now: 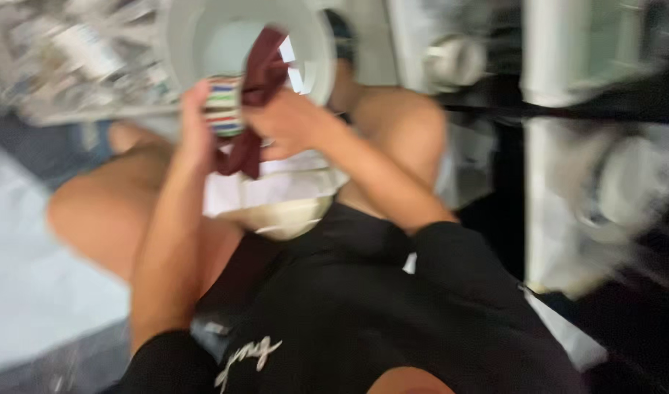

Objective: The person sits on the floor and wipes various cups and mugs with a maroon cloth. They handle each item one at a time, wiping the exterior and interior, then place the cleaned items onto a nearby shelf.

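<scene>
While the head view is blurred, the left hand closes around a striped cloth and the right hand pinches a maroon cloth, both just below the white basin, seemingly for sorting.

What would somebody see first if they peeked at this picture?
Two hands near the top middle: the left hand grips a striped cup, and the right hand presses a dark red cloth against it. Just behind them stands a big white bucket. The picture is blurry, so small details cannot be made out.
</scene>
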